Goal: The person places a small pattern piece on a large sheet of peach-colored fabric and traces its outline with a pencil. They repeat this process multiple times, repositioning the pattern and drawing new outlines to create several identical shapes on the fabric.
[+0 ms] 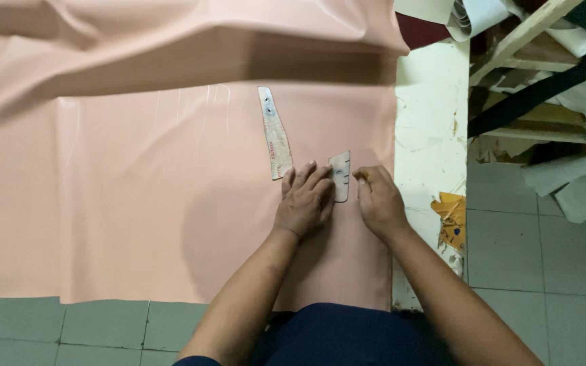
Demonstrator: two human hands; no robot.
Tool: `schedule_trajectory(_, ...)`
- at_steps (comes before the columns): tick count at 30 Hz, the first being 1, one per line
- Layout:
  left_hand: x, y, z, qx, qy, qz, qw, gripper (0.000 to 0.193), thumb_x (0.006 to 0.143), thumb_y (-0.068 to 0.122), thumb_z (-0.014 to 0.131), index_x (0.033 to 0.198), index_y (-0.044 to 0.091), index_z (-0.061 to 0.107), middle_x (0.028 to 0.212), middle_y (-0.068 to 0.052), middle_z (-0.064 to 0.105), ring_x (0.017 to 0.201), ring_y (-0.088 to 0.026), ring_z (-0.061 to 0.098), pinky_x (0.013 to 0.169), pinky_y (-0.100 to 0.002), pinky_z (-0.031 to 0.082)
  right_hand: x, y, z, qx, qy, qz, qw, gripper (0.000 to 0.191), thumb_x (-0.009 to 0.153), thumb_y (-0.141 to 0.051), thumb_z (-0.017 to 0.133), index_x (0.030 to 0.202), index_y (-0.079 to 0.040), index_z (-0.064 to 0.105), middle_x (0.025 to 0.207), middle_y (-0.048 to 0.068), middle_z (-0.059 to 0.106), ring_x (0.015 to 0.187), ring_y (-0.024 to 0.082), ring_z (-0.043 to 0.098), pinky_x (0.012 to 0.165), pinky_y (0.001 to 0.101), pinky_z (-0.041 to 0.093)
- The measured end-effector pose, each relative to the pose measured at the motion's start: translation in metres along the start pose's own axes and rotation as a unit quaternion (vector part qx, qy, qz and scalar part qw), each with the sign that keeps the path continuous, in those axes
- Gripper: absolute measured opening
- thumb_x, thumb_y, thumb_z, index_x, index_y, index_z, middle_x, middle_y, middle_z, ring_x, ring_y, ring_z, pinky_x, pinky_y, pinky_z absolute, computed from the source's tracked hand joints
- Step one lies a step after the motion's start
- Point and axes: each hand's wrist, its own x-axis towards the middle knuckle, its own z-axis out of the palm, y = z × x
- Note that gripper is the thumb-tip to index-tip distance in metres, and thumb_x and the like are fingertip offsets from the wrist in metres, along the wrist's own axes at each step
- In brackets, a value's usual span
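A large sheet of pale pink leather-like material (137, 190) lies spread over the table, its far part folded over in a big roll. On it rest two flat grey cardboard patterns: a long narrow one (275, 132) and a small one (340, 174). My left hand (304, 201) presses flat on the sheet, fingers apart, fingertips touching the left edge of the small pattern and the lower end of the long one. My right hand (378, 200) sits just right of the small pattern, fingers curled; whether it holds a small tool is hidden.
A white, stained table top (428, 129) shows to the right of the sheet, with yellow scraps (450, 220) at its edge. Wooden racks with rolled materials (544, 74) stand at the upper right. Grey floor tiles (544, 271) lie below and right.
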Motion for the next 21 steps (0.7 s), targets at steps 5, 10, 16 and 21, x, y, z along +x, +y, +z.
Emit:
schedule_trajectory(5, 0.000, -0.006, 0.005, -0.045, 0.020, -0.028, 0.998, 0.041, 0.090, 0.021, 0.065, 0.129, 0.013, 0.059, 0.152, -0.007, 0.051, 0.145, -0.026, 0.043, 0.124, -0.049, 0.022, -0.016, 0.002, 0.017, -0.129, -0.001, -0.031, 0.991, 0.054, 0.091, -0.033, 0.067, 0.134, -0.002, 0.056, 0.124, 0.018, 0.054, 0.106, 0.035, 0.064, 0.090, 0.0452, 0.053)
schedule_trajectory(10, 0.001, -0.017, 0.005, -0.052, -0.029, -0.026, 0.998, 0.052, 0.089, 0.017, 0.061, 0.140, 0.013, 0.054, 0.157, -0.006, 0.048, 0.149, -0.024, 0.039, 0.124, -0.048, 0.020, -0.007, -0.026, 0.032, -0.225, -0.064, 0.096, 0.967, 0.075, 0.090, -0.049, 0.069, 0.145, -0.005, 0.043, 0.129, 0.017, 0.047, 0.111, 0.036, 0.062, 0.089, 0.0459, 0.054)
schedule_trajectory(16, -0.017, -0.048, -0.024, 0.091, -0.075, 0.014, 0.993, 0.054, 0.101, 0.033, 0.049, 0.152, 0.014, 0.045, 0.163, -0.005, 0.039, 0.150, -0.020, 0.033, 0.122, -0.048, 0.016, -0.009, -0.035, 0.028, -0.202, -0.018, 0.133, 0.970, 0.071, 0.090, -0.043, 0.070, 0.146, -0.009, 0.046, 0.132, 0.018, 0.048, 0.115, 0.037, 0.060, 0.094, 0.0468, 0.052)
schedule_trajectory(21, -0.038, -0.080, -0.054, 0.100, -0.050, -0.022, 0.994, 0.057, 0.102, 0.042, 0.048, 0.152, 0.015, 0.045, 0.163, -0.005, 0.038, 0.152, -0.021, 0.031, 0.124, -0.044, 0.014, -0.001, -0.027, 0.021, -0.162, 0.010, 0.233, 0.959, 0.060, 0.084, -0.040, 0.077, 0.131, -0.008, 0.057, 0.131, 0.014, 0.055, 0.121, 0.033, 0.059, 0.100, 0.0445, 0.049)
